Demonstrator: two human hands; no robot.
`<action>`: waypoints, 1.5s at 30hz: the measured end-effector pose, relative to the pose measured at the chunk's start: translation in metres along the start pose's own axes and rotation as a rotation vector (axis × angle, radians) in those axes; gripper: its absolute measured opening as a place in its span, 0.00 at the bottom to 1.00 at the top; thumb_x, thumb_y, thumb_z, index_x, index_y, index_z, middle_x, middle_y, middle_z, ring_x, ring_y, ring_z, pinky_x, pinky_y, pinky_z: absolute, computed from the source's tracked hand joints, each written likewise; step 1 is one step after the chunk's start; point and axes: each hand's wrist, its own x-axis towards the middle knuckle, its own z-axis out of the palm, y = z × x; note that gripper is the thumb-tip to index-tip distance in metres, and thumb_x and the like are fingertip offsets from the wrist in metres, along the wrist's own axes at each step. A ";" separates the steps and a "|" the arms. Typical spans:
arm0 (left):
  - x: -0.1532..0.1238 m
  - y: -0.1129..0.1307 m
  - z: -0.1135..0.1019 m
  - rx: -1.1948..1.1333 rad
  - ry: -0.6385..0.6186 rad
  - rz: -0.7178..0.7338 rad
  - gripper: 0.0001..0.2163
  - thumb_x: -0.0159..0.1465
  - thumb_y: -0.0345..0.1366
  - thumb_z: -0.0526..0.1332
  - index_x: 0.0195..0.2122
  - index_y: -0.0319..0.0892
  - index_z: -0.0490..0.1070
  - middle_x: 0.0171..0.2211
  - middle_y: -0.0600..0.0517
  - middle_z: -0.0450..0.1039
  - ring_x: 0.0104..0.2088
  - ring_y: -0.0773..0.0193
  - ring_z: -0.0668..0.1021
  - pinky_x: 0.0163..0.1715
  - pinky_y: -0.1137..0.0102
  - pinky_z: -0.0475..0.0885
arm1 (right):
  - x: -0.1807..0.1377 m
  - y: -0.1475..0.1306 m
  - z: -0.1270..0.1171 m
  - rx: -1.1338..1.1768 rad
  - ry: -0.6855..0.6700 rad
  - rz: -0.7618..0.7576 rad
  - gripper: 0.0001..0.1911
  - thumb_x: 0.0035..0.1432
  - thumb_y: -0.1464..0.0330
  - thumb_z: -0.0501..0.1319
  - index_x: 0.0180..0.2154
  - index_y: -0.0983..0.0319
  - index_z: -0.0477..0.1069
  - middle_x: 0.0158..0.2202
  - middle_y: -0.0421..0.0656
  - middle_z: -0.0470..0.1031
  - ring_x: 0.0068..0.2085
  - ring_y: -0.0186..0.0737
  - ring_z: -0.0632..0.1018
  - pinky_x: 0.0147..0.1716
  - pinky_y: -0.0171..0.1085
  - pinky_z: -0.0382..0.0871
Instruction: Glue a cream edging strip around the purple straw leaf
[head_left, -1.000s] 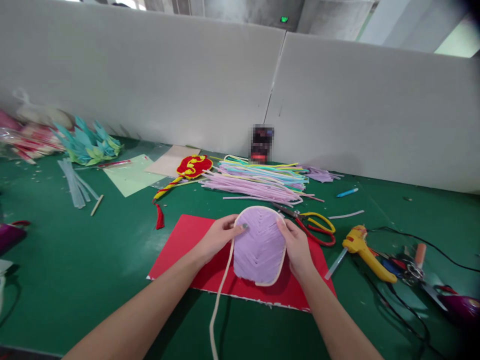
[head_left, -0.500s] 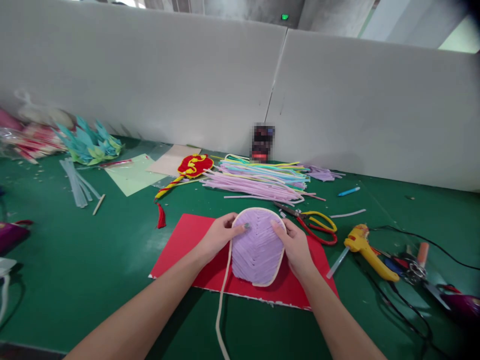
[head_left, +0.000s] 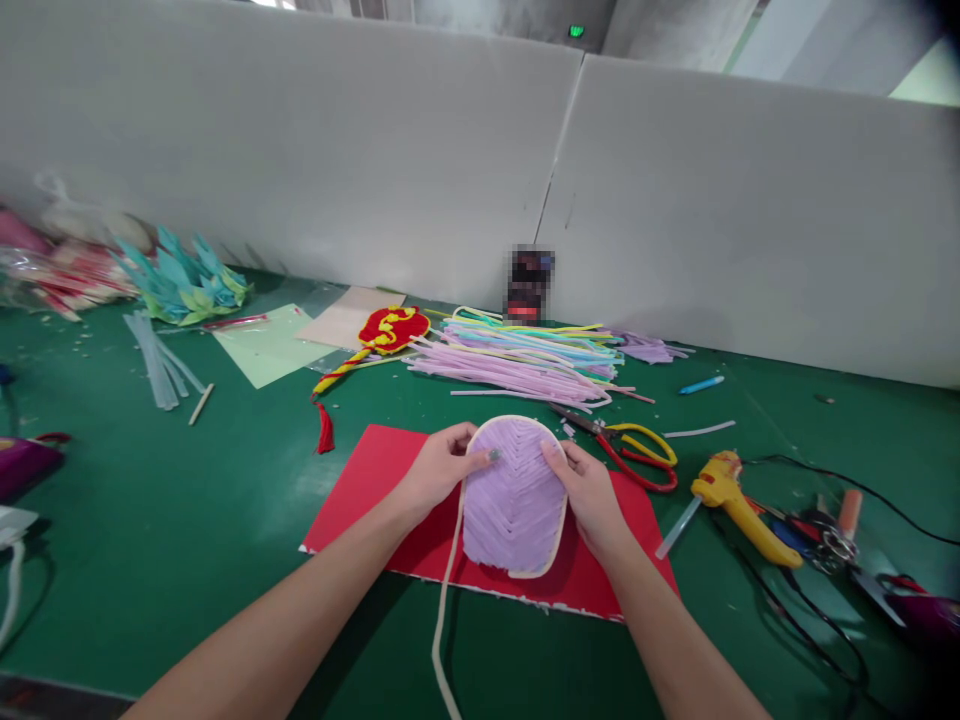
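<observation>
Between my hands is a rounded lavender panel (head_left: 514,500) made of slanted fuzzy strips that meet in a V pattern. A cream pipe cleaner (head_left: 442,630) runs around its edge, and its loose end trails down from the left side past the table's front. My left hand (head_left: 446,468) grips the upper left rim, thumb on the front. On the upper right rim my right hand (head_left: 589,490) pinches the panel the same way, fingers behind it. Beneath lies a red board (head_left: 367,490) with ragged white edges.
Scissors (head_left: 637,450) with red and yellow handles lie right of the panel, near a yellow glue gun (head_left: 739,510) with its cord. Behind are a pile of pastel pipe cleaners (head_left: 517,365) and a red-yellow fan-shaped ornament (head_left: 394,330). Clear glue sticks (head_left: 154,365) lie left.
The view has shifted very slightly. Both hands keep their hold on the lavender panel, which stays almost in the same place.
</observation>
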 end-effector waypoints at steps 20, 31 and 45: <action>0.002 -0.003 -0.005 -0.051 0.112 -0.002 0.15 0.51 0.46 0.67 0.24 0.38 0.70 0.18 0.58 0.65 0.22 0.72 0.65 0.25 0.77 0.61 | -0.005 -0.010 -0.007 -0.196 0.094 -0.138 0.19 0.48 0.52 0.65 0.28 0.62 0.71 0.21 0.36 0.64 0.25 0.33 0.64 0.24 0.33 0.58; -0.001 -0.011 -0.001 -0.349 0.039 -0.141 0.16 0.51 0.46 0.70 0.29 0.40 0.70 0.24 0.57 0.68 0.23 0.74 0.69 0.28 0.77 0.67 | -0.003 -0.004 -0.010 -0.186 0.184 -0.191 0.20 0.51 0.51 0.62 0.32 0.62 0.72 0.25 0.39 0.69 0.27 0.35 0.66 0.26 0.33 0.60; -0.005 -0.005 0.003 -0.069 0.208 -0.004 0.12 0.54 0.43 0.65 0.33 0.40 0.72 0.27 0.55 0.70 0.30 0.68 0.72 0.35 0.72 0.69 | -0.008 -0.008 -0.006 -0.229 0.217 -0.225 0.19 0.51 0.52 0.63 0.29 0.62 0.70 0.22 0.36 0.64 0.25 0.33 0.63 0.24 0.33 0.58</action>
